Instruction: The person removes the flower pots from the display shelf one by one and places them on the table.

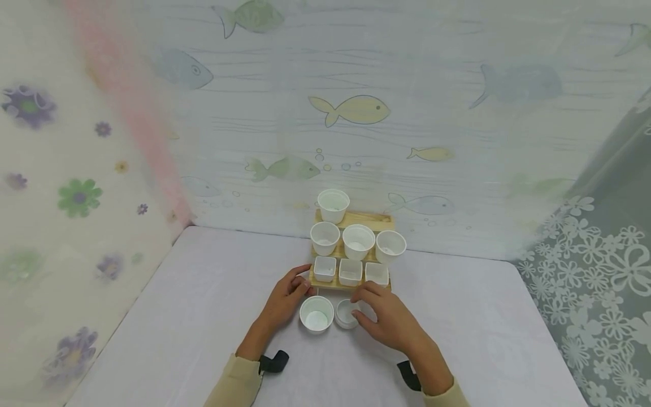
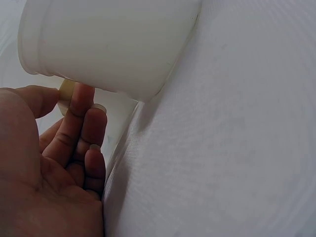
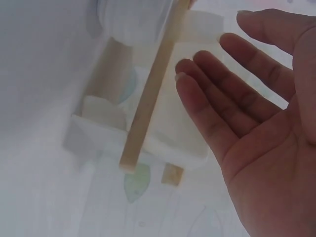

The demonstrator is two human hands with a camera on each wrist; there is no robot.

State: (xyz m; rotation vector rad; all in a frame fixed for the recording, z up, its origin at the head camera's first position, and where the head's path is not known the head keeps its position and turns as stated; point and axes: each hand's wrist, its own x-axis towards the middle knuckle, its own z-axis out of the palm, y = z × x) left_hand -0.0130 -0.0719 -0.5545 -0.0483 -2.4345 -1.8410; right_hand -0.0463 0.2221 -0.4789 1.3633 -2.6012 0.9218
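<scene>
A tiered wooden rack (image 1: 368, 219) stands toward the back of the table with white plastic cups on its steps. My left hand (image 1: 285, 297) is at its front left corner; in the left wrist view, thumb and index finger pinch a bit of its wood (image 2: 66, 91). Close beside that hand a round white tub (image 1: 316, 315) stands on the table. Right of it sits a smaller round cup (image 1: 347, 314). My right hand (image 1: 389, 316) hovers over that cup and the rack's front right, fingers loosely bent and holding nothing. The right wrist view shows its open palm (image 3: 266, 143) beside the rack's wooden strip (image 3: 148, 101).
Three square cups (image 1: 351, 272) line the lowest step, three round tubs (image 1: 358, 242) the middle one. One round tub (image 1: 333, 206) is at the top left. A fish-patterned curtain (image 1: 356, 141) hangs behind the white table (image 1: 203, 316).
</scene>
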